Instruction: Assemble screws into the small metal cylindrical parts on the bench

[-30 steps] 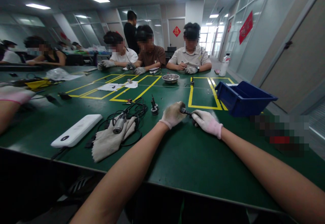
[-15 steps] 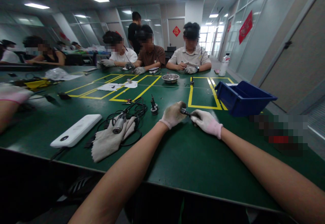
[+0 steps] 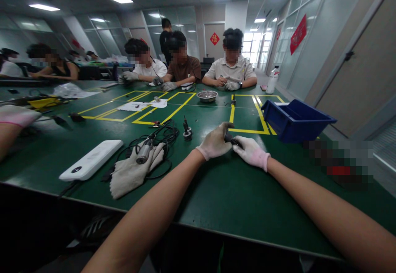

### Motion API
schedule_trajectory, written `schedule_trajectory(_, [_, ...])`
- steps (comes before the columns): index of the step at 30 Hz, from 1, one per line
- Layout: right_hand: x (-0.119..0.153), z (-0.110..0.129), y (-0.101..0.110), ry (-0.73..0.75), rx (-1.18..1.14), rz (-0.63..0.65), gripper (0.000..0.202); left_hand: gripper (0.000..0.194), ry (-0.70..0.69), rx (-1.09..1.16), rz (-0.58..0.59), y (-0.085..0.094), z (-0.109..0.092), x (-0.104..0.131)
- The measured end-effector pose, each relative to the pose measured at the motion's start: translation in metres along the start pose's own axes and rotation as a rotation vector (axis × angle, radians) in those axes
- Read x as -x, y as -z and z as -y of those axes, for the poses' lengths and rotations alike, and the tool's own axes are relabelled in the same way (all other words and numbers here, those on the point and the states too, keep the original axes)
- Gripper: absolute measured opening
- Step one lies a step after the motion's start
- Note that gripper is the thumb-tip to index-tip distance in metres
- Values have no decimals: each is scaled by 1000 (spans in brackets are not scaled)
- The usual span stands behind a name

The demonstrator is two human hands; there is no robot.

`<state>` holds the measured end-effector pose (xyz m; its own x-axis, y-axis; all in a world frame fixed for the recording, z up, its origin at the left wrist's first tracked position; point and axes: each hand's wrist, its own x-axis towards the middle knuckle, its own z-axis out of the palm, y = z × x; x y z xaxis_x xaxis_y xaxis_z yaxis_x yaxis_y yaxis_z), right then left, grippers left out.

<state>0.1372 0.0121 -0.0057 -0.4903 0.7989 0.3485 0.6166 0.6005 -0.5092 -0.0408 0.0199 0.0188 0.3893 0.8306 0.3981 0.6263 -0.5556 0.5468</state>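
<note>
Both my hands wear pale, stained gloves and meet over the green table. Between them is a small dark cylindrical part [image 3: 232, 140]. My left hand [image 3: 215, 142] has its fingers closed round the left end of this part. My right hand [image 3: 251, 151] pinches its right end. Left of my hands, a dark spindle-like part with round metal pieces [image 3: 187, 130] stands upright on the table. Farther left, a metal cylindrical tool [image 3: 144, 153] with a black cable rests on a grey cloth [image 3: 128, 178].
A white power bank [image 3: 92, 159] lies at the left. Beyond my hands are a metal bowl [image 3: 207, 96], a small dark part [image 3: 233, 100] and yellow tape outlines. A blue bin [image 3: 297, 120] stands at the right. Another person's gloved hand [image 3: 18, 115] is at far left.
My left hand has turned slightly around the dark part, its fingers now reaching farther over it. The dark part is angled differently. The standing person in the back has shifted a little.
</note>
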Motion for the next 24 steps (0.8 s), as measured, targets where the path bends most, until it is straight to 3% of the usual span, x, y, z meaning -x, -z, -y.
schedule_trajectory(5, [-1, -6, -3, -10, -30, -9, 11, 62, -130, 15, -109, -8, -21, 4])
schedule_trajectory(10, [0, -5, 0, -16, -99, -2, 15, 53, -283, -18, -75, -16, -25, 6])
schedule_trajectory(19, [-2, -6, -2, -34, -179, -12, 11, 46, -295, -44, -52, -14, -20, 6])
schedule_trajectory(24, [-2, -10, -4, -1, -229, -71, 6, 40, -238, -79, -108, -15, -14, 4])
